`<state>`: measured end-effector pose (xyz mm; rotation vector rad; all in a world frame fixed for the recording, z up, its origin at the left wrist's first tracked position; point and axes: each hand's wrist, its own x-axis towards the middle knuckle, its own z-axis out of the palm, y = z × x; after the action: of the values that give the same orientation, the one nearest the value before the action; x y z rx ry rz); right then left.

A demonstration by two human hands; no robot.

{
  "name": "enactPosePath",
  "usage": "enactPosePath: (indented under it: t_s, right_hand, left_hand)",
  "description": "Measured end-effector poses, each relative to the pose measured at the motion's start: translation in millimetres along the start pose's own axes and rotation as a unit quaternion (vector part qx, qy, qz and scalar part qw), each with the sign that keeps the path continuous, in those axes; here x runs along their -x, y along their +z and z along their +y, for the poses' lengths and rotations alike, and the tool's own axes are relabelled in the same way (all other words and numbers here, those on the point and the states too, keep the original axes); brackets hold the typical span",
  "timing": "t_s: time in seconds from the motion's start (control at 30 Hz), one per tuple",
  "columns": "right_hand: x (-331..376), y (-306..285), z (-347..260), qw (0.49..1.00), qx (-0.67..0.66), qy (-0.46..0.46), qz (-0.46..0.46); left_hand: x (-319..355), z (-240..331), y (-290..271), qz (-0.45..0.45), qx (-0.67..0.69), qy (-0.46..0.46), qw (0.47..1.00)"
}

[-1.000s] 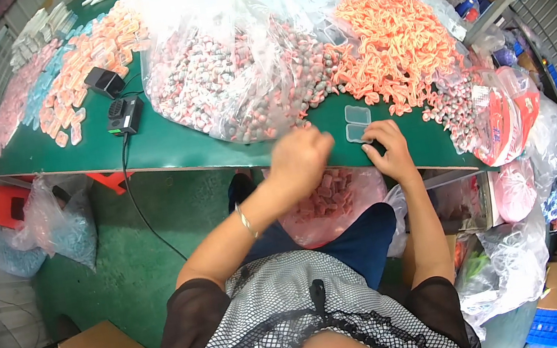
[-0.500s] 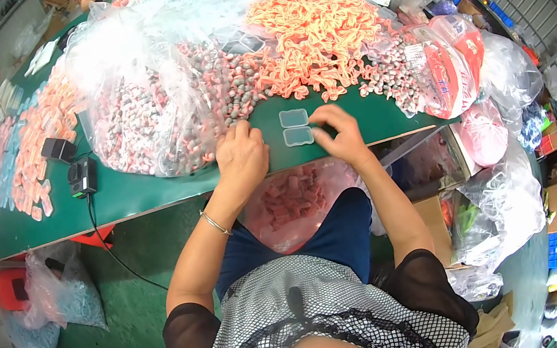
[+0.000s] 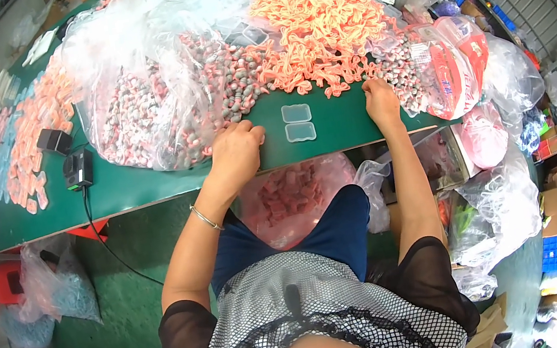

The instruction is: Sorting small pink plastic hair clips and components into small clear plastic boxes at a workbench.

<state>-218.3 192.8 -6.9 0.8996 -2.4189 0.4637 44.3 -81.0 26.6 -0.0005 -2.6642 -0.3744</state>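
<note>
An open, clear plastic case [image 3: 300, 131] lies flat on the green table between my hands, its two halves unfolded and nothing visible inside. My left hand [image 3: 237, 153] rests left of it with fingers curled, beside a heap of small grey-and-pink pieces [image 3: 238, 78]; whatever its fingers may hold is hidden. My right hand [image 3: 383, 105] is at the right, fingers drawn together, their tips by the edge of a pile of looped orange cords [image 3: 320, 21] and a smaller heap of grey-and-pink pieces [image 3: 399, 71]. What it pinches, if anything, cannot be made out.
A large clear bag [image 3: 146, 122] of grey-and-pink pieces stands on the table [image 3: 150, 194]. Rows of peach pieces [image 3: 35, 154] and a small black device [image 3: 78, 169] with a cable lie left. A red-and-white bag [image 3: 451, 66] sits right. Below the edge hangs a bag of pink pieces [image 3: 289, 198].
My right hand has left the clear case and moved right to the edge of the piles. The case stays open on the table. My left hand has barely moved.
</note>
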Motion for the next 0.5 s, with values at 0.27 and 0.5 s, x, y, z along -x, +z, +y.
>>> enactPosePath:
  t_s: [0.27, 0.5]
  right_hand:
    - [-7.2, -7.8, 0.7, 1.0, 0.014, 0.003, 0.004]
    - [-19.5, -5.3, -2.9, 0.996, 0.081, -0.036, -0.029]
  left_hand:
    - [-3.7, -1.5, -4.3, -0.056, -0.025, 0.01, 0.998]
    - [-2.2, -4.1, 5.6, 0.024, 0.04, -0.018, 0.999]
